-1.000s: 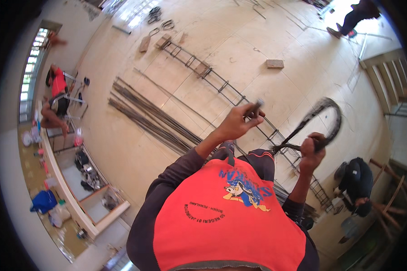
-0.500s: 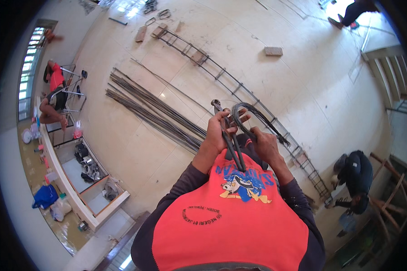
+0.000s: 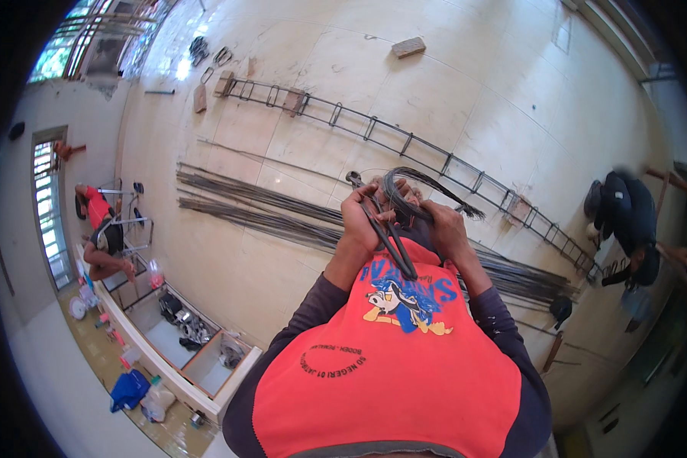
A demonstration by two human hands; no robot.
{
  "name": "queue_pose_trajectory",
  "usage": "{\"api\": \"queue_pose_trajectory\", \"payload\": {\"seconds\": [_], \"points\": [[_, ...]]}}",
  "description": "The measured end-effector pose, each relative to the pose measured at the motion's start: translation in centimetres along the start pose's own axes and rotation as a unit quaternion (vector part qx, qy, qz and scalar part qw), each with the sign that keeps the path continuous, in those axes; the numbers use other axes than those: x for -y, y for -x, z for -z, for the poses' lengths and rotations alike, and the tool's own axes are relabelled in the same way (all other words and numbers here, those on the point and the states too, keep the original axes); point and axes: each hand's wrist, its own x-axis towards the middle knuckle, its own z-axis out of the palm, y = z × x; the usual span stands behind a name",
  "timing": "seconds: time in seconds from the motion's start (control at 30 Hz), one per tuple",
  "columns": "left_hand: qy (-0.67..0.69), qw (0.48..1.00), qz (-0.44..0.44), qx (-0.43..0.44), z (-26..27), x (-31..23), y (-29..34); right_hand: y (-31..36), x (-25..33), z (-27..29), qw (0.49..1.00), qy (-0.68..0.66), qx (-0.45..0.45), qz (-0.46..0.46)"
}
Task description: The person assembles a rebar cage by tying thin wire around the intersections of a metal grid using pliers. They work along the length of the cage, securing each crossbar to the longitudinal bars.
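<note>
My left hand is closed around a pair of pincers, whose jaws point away from me and whose dark handles hang toward my shirt. A looped bundle of thin tie wire sits between my hands, its loose ends fanning out to the right. My right hand grips the near side of this bundle. The left fingertips are close to the loop, but I cannot tell whether they touch it. Beyond my hands lies a long reinforcement cage of steel bars and stirrups, propped on bricks.
Bundles of steel rods lie across the tiled floor under my arms. A loose brick is at the far side. One person in dark clothes bends at the cage's right end; another in red sits at left by a shelved counter.
My view has turned, so the cage and rods lie flatter across it, and more rods show at right. The pincers' handles have drawn closer together. Both hands keep their holds.
</note>
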Motion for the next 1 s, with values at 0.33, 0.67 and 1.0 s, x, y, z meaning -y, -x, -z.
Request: {"api": "queue_pose_trajectory", "payload": {"seconds": [0.33, 0.67, 1.0], "points": [[-0.093, 0.992, 0.084, -0.023, 0.0, 4.2, -2.4, 5.5, -1.8, 1.0, 0.992, -0.006, -0.078, -0.100], [-0.322, 0.917, 0.237, -0.011, -5.0, 6.6, -3.6, 9.7, -2.0, -0.3, 0.966, -0.016, -0.216, -0.143], [-0.503, 0.853, 0.130, 0.053, -5.9, 1.3, -6.1, 4.6, 2.8, -0.1, 0.941, -0.184, -0.207, -0.196]]}}
